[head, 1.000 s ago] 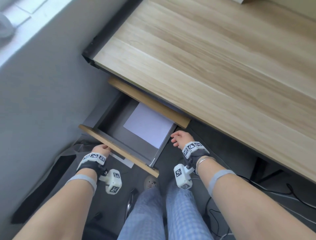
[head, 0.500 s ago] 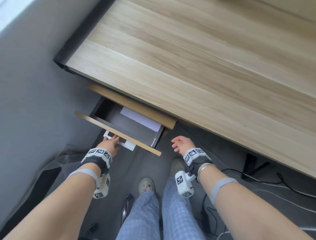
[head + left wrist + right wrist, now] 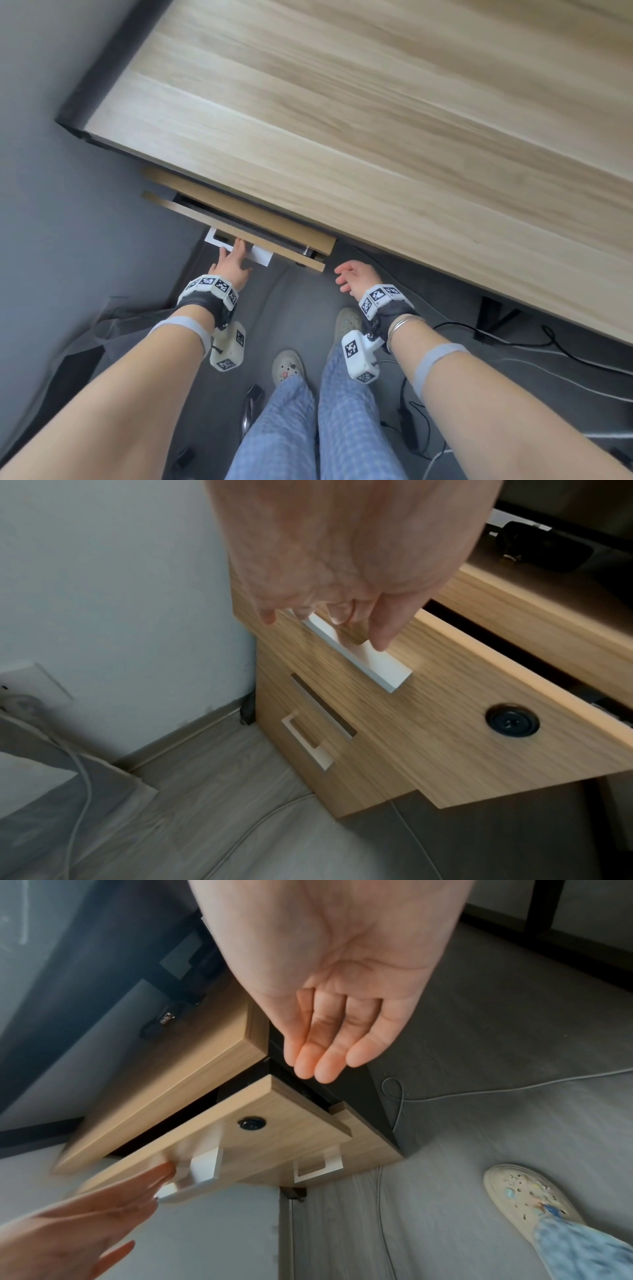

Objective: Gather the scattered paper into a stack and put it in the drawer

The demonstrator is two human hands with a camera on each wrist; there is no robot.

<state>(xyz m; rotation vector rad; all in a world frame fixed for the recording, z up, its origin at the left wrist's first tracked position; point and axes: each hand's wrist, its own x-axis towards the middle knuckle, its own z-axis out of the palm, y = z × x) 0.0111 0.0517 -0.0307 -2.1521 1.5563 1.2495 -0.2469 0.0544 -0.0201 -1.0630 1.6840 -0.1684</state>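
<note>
The top drawer (image 3: 191,209) under the desk is pushed in almost fully, with only a narrow dark gap left (image 3: 514,647). No paper shows in any view; the drawer's inside is hidden. My left hand (image 3: 231,263) presses with straight fingers (image 3: 150,1180) on the drawer front (image 3: 445,723) at its white handle (image 3: 363,664). My right hand (image 3: 352,277) hangs relaxed and empty just off the drawer's right corner, its fingers (image 3: 322,1058) loosely together and touching nothing.
The wooden desk top (image 3: 376,120) overhangs the drawer unit. A lower drawer with its own white handle (image 3: 308,742) sits below. The grey wall (image 3: 51,171) is close on the left. Cables (image 3: 513,339) and my feet in clogs (image 3: 287,368) are on the floor.
The drawer has slid from wide open to nearly shut under my left hand's push, and the white paper inside has gone out of sight. My right hand stayed beside the drawer.
</note>
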